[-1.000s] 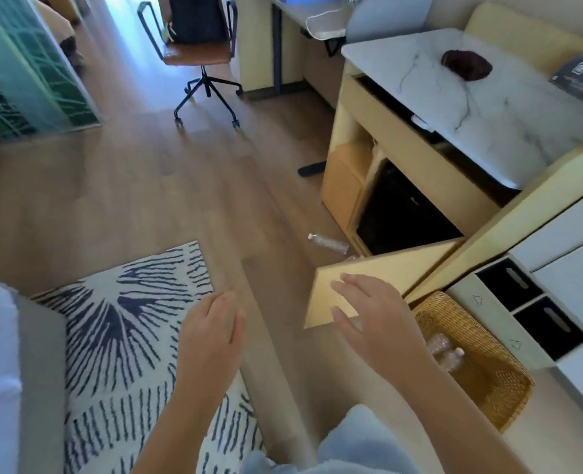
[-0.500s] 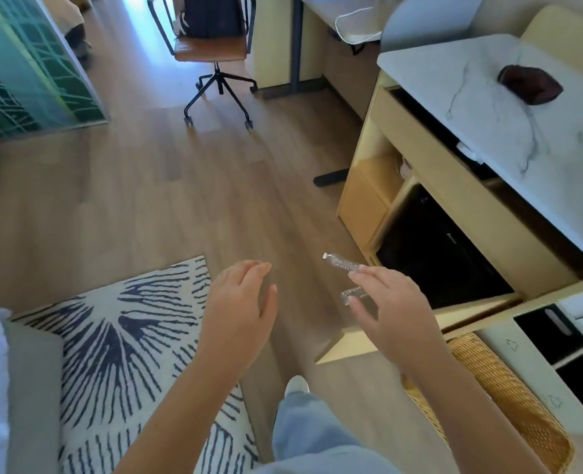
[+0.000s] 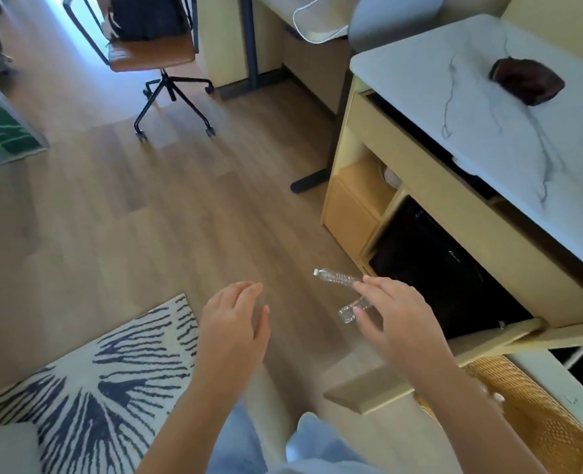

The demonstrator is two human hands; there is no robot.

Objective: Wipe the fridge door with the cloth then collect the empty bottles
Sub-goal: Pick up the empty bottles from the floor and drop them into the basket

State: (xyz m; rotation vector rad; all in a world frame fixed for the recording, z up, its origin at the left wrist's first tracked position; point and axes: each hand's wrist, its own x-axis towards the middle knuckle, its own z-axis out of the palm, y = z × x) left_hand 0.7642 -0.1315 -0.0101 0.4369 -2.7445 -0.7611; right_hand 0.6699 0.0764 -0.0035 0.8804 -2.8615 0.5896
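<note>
Fingers of your right hand [image 3: 396, 323] reach straight over two bottles [image 3: 335, 278] on the floor [image 3: 180, 217], left hand [image 3: 232, 323] also released.

We see a light brown wooden plank floor [image 3: 146, 217]. On it lie a white rug with dark blue stripes [image 3: 112, 371], a crushed clear plastic bottle with a white cap [image 3: 334, 278] and a second clear crushed bottle [image 3: 350, 311] just beside it. A woven yellow wicker basket [image 3: 540, 422] and a brown office chair on black wheels [image 3: 153, 56] stand there too. On the white marble countertop [image 3: 471, 107] rests a dark red crumpled cloth [image 3: 526, 82].

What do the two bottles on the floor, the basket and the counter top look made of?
The bottles: clear thin plastic, crinkled and see-through. The basket: woven wicker or rattan, honey-coloured weave visible. The counter top: white, grey-veined, smooth; marble or marble-look laminate.
</note>
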